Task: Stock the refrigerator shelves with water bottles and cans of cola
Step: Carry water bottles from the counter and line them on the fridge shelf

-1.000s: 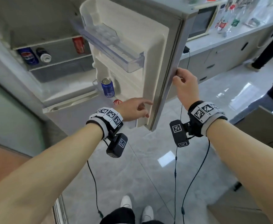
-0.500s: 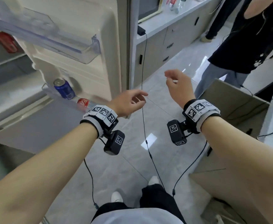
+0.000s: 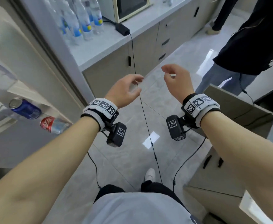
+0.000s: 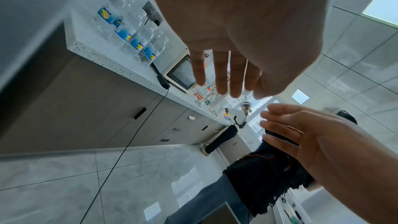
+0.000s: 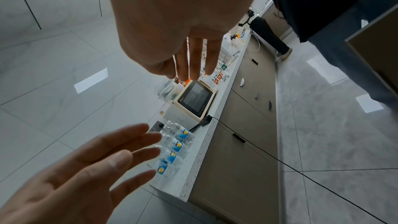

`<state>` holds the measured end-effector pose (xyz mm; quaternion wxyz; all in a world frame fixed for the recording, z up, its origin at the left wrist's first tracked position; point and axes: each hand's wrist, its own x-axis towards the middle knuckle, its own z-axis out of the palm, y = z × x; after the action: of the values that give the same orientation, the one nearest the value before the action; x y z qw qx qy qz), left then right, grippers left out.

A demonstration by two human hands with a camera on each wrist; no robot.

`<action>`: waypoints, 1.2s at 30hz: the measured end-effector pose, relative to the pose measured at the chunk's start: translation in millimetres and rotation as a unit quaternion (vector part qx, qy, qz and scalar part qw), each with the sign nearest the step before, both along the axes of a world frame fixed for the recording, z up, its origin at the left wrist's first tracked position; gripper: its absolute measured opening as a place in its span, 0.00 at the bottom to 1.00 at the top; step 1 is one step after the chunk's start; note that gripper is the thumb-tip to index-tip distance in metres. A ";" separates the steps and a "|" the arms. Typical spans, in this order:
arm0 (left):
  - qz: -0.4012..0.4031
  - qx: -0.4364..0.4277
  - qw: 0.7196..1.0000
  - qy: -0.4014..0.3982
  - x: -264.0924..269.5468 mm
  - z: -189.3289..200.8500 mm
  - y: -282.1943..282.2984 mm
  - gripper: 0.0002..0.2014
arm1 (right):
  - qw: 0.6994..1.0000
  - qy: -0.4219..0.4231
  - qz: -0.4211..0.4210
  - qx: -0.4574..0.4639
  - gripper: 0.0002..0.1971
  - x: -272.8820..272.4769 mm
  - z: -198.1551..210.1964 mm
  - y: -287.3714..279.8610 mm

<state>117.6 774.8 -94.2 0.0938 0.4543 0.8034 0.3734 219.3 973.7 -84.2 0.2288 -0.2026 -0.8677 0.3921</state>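
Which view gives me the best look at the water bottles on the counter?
Head view: the water bottles stand large and upright on the counter, though blurred. Both wrist views show them smaller and tilted; in the right wrist view the left hand's fingers partly cover them.

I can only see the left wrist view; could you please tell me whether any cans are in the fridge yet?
Observer: Yes. The head view shows a blue can and a red cola can side by side in a low rack of the fridge door.
Operator: Thank you. Is that door open?
Observer: It is; its inner side faces the head camera, to the left of the empty left hand.
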 end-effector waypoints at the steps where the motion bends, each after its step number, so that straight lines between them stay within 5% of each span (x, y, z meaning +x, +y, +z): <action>1: 0.014 0.005 1.000 0.001 -5.1 0.0 12.8 0.20 | 1.000 -0.001 0.005 -0.006 0.15 -5.5 -0.1 14.0; 19: 0.163 0.056 0.985 -0.030 -185.6 -27.0 183.3 0.18 | 0.997 -0.018 0.064 -0.039 0.15 -205.5 -21.2 182.5; 36: 0.350 0.039 0.932 -0.090 -394.7 -31.3 181.8 0.19 | 0.971 -0.047 0.231 -0.037 0.15 -474.4 -14.2 190.8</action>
<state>-277.1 956.6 -125.5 0.0119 0.1123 0.8844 0.4528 -255.1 1164.5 -98.4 0.0836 -0.0232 -0.8857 0.4561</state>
